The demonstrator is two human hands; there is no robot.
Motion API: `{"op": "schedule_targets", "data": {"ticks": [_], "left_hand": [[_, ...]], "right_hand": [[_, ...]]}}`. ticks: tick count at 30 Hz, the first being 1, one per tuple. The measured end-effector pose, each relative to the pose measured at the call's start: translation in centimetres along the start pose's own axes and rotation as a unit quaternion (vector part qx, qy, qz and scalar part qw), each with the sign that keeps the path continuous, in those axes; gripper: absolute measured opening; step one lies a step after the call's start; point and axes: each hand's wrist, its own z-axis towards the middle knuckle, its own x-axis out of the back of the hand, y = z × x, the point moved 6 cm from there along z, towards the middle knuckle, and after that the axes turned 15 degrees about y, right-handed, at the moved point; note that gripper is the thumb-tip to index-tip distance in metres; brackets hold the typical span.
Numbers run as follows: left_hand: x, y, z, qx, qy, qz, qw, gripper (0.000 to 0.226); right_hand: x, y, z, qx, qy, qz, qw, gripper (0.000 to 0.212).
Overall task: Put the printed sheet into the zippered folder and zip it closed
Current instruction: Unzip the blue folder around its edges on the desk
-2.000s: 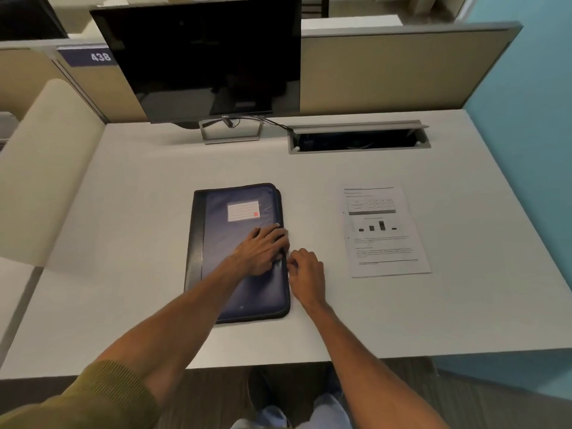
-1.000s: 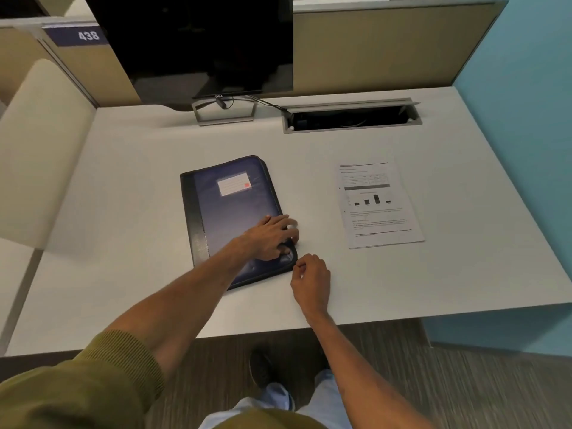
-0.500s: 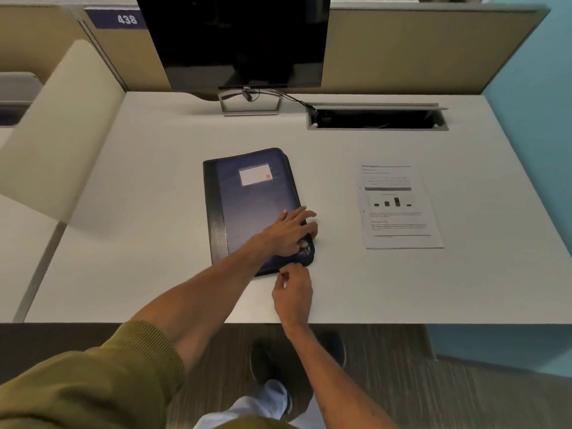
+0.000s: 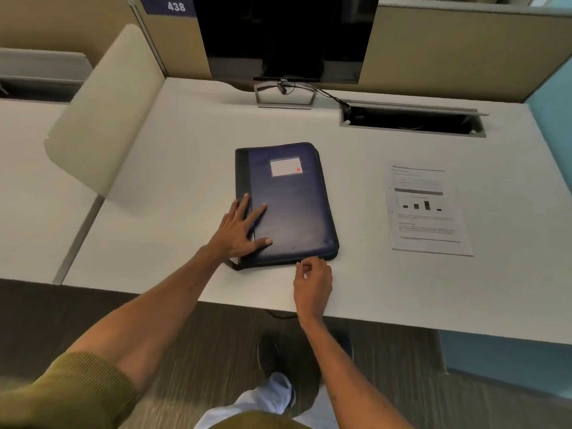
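Lately our right hand [image 4: 312, 281] had dragged the zipper pull [image 4: 301, 262], pinched, along the zippered folder's [image 4: 288, 205] near edge; left hand [image 4: 240, 229] flat, shifted spineward; printed sheet [image 4: 425, 209] outside.

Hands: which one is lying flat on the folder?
The left hand. Its open palm lies flat on the blue folder. The right hand only pinches the zipper pull at the folder's near edge.

folder [image 4: 291, 205] looks like slightly glossy vinyl; sheet [image 4: 425, 212] matt paper.
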Motion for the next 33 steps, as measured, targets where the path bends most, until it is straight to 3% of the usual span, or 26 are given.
{"op": "schedule_targets", "data": {"ticks": [6,19,33], "left_hand": [[-1.1,-0.6,-1.5,0.041,0.011,-0.073,0.996,0.099],[-0.9,-0.5,-1.3,0.035,-0.005,-0.057,0.998,0.101],[-1.2,-0.3,-1.0,0.031,0.0,-0.054,0.998,0.105]], "right_hand": [[-0.7,-0.7,-1.0,0.014,0.011,-0.013,1.0,0.005],[-4.8,-4.0,-6.2,0.089,-0.07,0.027,0.993,0.01],[-6.2,-4.4,-7.9,0.046,-0.078,0.076,0.993,0.01]]}}
